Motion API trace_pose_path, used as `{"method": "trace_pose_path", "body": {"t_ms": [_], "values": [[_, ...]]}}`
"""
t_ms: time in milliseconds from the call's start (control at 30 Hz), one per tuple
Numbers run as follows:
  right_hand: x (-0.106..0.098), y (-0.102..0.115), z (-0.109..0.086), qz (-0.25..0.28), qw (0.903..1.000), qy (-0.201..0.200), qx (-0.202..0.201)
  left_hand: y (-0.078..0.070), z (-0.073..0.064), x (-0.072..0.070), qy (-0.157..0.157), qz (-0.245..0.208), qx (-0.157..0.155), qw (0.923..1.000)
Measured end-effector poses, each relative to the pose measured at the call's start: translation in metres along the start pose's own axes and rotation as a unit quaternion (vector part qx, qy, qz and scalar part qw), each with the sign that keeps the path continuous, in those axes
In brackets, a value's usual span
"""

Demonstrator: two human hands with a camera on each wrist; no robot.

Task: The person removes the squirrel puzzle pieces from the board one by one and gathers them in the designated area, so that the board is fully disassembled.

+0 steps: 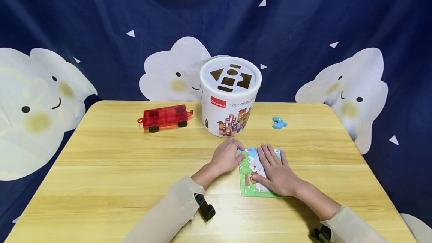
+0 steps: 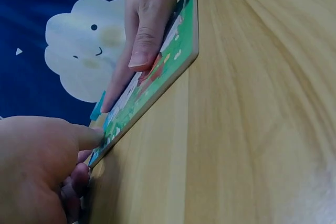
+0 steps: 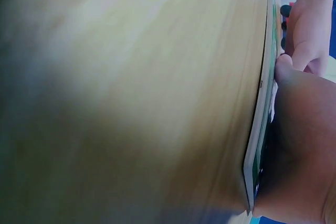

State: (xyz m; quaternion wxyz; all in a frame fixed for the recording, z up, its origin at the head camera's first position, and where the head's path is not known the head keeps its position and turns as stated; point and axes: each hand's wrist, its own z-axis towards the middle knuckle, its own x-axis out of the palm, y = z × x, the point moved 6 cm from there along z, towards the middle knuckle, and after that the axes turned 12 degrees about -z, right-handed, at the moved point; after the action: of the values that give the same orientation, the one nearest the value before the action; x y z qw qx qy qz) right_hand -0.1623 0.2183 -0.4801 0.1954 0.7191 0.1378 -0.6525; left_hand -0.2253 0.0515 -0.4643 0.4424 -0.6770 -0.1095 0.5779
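A thin picture puzzle board (image 1: 248, 186) with a green border, a tree and a pale animal lies flat on the wooden table. My left hand (image 1: 227, 156) pinches its far left corner. In the left wrist view, the thumb (image 2: 92, 136) is on the printed face and the other fingers are curled at the edge. Fingers stretched out, my right hand (image 1: 278, 173) rests across the right part of the picture and hides much of it. The right wrist view shows the board's pale edge (image 3: 257, 124) low along the tabletop, beneath the right hand (image 3: 307, 140).
Behind the board stands a white bucket (image 1: 221, 123) with shaped holes in its lid. A red toy wagon (image 1: 165, 118) is left of it, and a small blue fish-like piece (image 1: 278, 123) lies to the right. A dark blue cloud-print curtain (image 1: 283, 21) hangs behind the table (image 1: 135, 183).
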Motion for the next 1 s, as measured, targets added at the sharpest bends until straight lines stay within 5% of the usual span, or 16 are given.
{"method": "trace_pose_path", "body": {"t_ms": [633,1000], "values": [[0.004,-0.002,0.001,-0.004,0.9998,-0.013,-0.01,0.0,0.003,-0.001,0.016,-0.04,-0.02,0.9989],[-0.006,0.005,0.0,-0.002,0.9999,-0.011,-0.001,0.001,0.004,-0.006,-0.007,-0.107,-0.033,0.9937]]}}
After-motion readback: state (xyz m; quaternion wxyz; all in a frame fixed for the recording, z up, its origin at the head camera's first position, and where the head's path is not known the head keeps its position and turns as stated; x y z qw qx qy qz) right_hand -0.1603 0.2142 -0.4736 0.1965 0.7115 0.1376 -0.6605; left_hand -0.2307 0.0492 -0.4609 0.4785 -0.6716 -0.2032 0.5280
